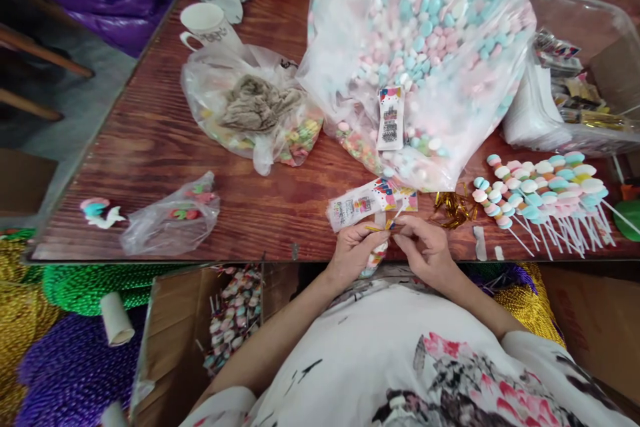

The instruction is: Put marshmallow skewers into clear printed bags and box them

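At the table's front edge, my left hand (357, 247) is closed around the neck of a candy skewer (376, 255), whose colourful pieces hang below my fingers. A thin gold twist tie (373, 229) shows at the left thumb and fingertips, and the white stick (399, 213) points up between my hands. My right hand (423, 243) pinches close beside it, fingertips together at the tie; its far end is hidden. Printed wrappers (355, 205) lie just beyond my hands. To the right are a pile of gold twist ties (454, 209) and several unwrapped candy skewers (545, 187).
A big bag of pastel candies (425, 33) fills the back of the table (270, 213). Left of it are a smaller bag with a cloth (255, 107), a mug (207, 23) and a small bag (173, 217). A clear bin (595, 7) stands right; below is an open carton (170, 333).
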`<state>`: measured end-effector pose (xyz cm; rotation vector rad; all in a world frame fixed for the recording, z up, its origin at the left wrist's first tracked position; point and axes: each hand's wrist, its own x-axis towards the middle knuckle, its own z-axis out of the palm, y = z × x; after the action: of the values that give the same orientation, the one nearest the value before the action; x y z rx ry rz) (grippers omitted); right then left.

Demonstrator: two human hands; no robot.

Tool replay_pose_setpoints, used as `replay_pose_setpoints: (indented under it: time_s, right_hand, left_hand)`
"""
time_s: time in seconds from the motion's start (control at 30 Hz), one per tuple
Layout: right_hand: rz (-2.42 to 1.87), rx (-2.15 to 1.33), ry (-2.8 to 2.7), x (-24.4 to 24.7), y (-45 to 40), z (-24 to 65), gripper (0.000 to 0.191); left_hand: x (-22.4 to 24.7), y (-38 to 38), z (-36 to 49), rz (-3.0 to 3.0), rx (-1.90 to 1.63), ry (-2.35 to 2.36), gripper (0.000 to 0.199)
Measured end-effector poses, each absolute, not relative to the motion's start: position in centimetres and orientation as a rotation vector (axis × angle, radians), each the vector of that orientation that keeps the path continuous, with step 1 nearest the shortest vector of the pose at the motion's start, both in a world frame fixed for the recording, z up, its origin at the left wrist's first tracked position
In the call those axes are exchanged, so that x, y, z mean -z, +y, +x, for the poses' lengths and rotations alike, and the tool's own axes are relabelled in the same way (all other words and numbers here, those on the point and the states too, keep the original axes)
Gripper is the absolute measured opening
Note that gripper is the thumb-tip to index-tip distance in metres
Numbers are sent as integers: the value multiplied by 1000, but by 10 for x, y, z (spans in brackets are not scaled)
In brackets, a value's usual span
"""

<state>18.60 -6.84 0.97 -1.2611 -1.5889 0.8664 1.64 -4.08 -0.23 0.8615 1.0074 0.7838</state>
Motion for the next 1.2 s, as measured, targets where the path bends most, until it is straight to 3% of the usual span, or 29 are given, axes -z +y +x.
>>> replay_pose_setpoints:
  time_s: [0.13,0.37,0.5,0.57,0.67,0.77,0.93,1.2]
  right_hand:
    - [-1339,-1004,-1431,-7,-72,188,7]
    - [-1139,-1617,-1144,-1,-53,198,23]
    - [-960,-1879,-1413,0,-40,209,27]
    - [-911,-1678,-1735,-3,-39,213,23]
    - [-740,-944,-2208,-10,-44,214,13]
    - [-492,-390,-2427,-17,-52,213,16]
    - [-231,-269,-2430,-22,-55,210,16]
    - [-80,-182,-2447,-12,-48,205,17]
  left_hand:
    - [-1,-39,15,1049,-794,1055,23]
    - [-21,-29,15,1568,-770,890,23]
    - [-34,-23,12,1820,-572,765,32]
    - [-38,-19,10,1774,-448,723,35]
    - [-37,-16,5,1454,-279,713,32]
    - [-30,-18,0,1067,-108,704,22]
    - [-23,-21,-2,787,101,617,17]
    - [-21,-12,-1,870,231,484,21]
